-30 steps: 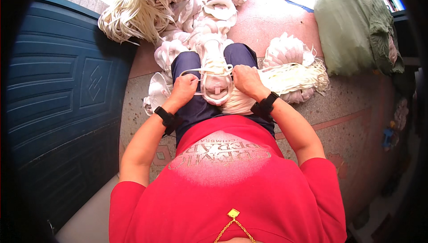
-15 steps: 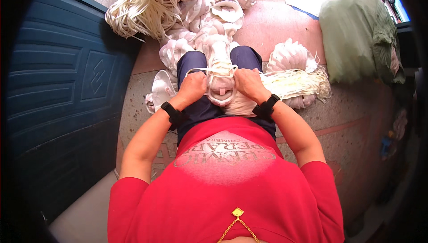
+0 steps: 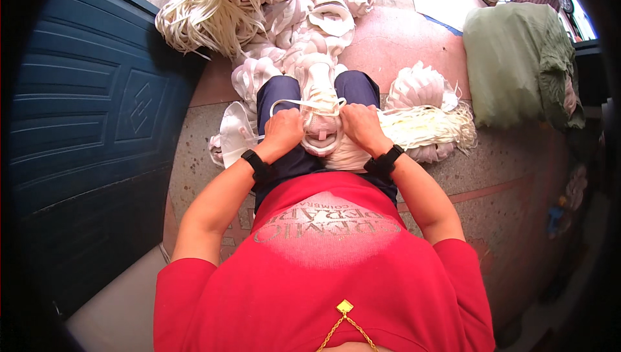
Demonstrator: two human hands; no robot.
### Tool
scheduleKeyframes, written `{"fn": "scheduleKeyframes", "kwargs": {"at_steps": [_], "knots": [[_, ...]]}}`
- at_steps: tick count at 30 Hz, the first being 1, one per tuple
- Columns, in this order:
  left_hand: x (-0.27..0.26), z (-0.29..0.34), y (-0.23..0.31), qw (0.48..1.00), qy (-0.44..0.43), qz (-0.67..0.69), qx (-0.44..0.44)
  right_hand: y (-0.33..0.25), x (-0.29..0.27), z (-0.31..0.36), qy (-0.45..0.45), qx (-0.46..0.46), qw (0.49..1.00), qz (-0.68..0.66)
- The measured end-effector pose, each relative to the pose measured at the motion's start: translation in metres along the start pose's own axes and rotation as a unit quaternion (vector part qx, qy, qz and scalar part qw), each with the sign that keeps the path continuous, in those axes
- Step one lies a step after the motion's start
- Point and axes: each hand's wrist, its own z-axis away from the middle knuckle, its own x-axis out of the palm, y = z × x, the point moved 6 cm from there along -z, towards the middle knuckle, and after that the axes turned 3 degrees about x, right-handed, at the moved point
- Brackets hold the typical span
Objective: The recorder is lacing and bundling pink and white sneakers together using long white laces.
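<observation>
Between my knees lies a row of nested white-and-pink shoe uppers, the nearest with its rounded opening toward me. A flat cream shoelace crosses over it. My left hand is closed on the lace at the upper's left side; a loop of lace arches above the knuckles and a short end sticks out beside the wrist. On the upper's right side my right hand is also closed round the lace, its fingertips mostly hidden from view.
A bundle of cream laces rests with piled uppers ahead. More laces lie by my right knee. A blue panelled door stands at left, a green cloth-covered bulk at right. The floor is pink and grey.
My left hand has shifted slightly right and down, closer to the upper. The lace above it now bows into a wider loop. My right hand has barely moved.
</observation>
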Motion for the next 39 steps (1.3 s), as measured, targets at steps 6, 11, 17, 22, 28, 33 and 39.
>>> {"fn": "scheduleKeyframes", "kwargs": {"at_steps": [6,11,17,22,28,33,39], "knots": [[0.002,0.000,0.014,0.998,0.027,-0.005,0.048,0.001,0.002,-0.002,-0.012,0.000,1.000,0.000],[-0.011,0.003,0.025,0.976,0.033,-0.183,0.115,-0.003,-0.011,0.006,0.043,0.009,0.998,-0.037],[-0.002,0.011,0.017,0.974,0.075,-0.171,0.127,-0.009,-0.011,0.009,0.068,0.009,0.994,-0.082],[-0.009,0.009,0.002,0.982,0.155,0.059,0.092,-0.008,-0.014,0.003,0.017,-0.038,0.995,-0.086],[-0.009,0.013,0.037,0.937,0.097,-0.223,0.249,-0.031,-0.006,-0.006,-0.057,-0.119,0.982,0.133],[-0.034,-0.001,0.048,0.962,0.134,-0.050,0.233,-0.024,-0.029,-0.018,0.050,-0.028,0.998,-0.024],[-0.047,-0.056,0.034,0.934,0.048,0.354,-0.003,-0.020,-0.067,-0.057,0.158,-0.014,0.954,-0.254]]}}
